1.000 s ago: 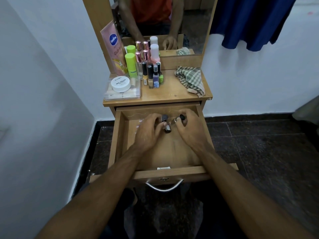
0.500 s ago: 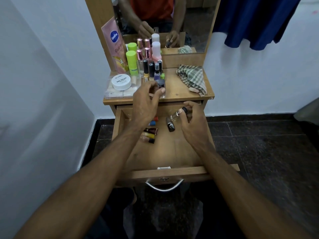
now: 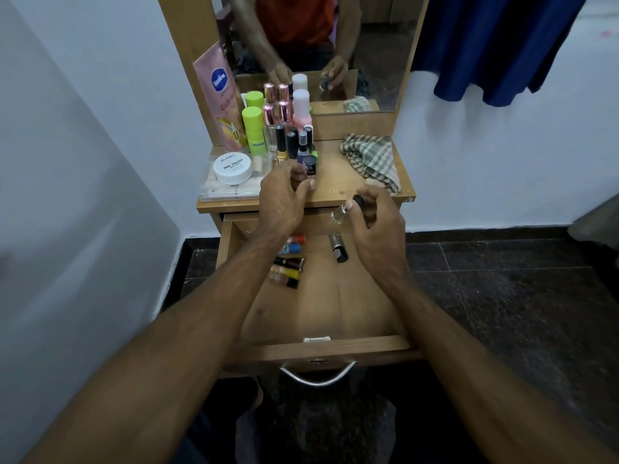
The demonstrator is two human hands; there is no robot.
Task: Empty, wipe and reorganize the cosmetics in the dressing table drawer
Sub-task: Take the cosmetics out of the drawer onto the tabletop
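Observation:
The wooden drawer (image 3: 321,349) of the dressing table is pulled out. Inside at its left lie several small nail polish bottles (image 3: 288,262), and a dark metallic tube (image 3: 337,251) lies near the back. My left hand (image 3: 283,202) reaches over the tabletop (image 3: 335,192) and grips a small dark-capped bottle (image 3: 310,166) at the front of a cluster of upright cosmetics (image 3: 284,128). My right hand (image 3: 375,226) hovers above the drawer's back right and pinches a small clear bottle with a black cap (image 3: 345,211).
A white nail polish remover jar (image 3: 232,167) sits on a clear box at the tabletop's left. A pink Vaseline tube (image 3: 222,102) leans on the mirror frame. A checked cloth (image 3: 370,160) lies at the right. A blue garment (image 3: 495,45) hangs on the right wall.
Both hands rose from the drawer, each with a bottle. My left hand carried its bottle up onto the tabletop beside the cluster; my right hand lifted toward the table's front edge.

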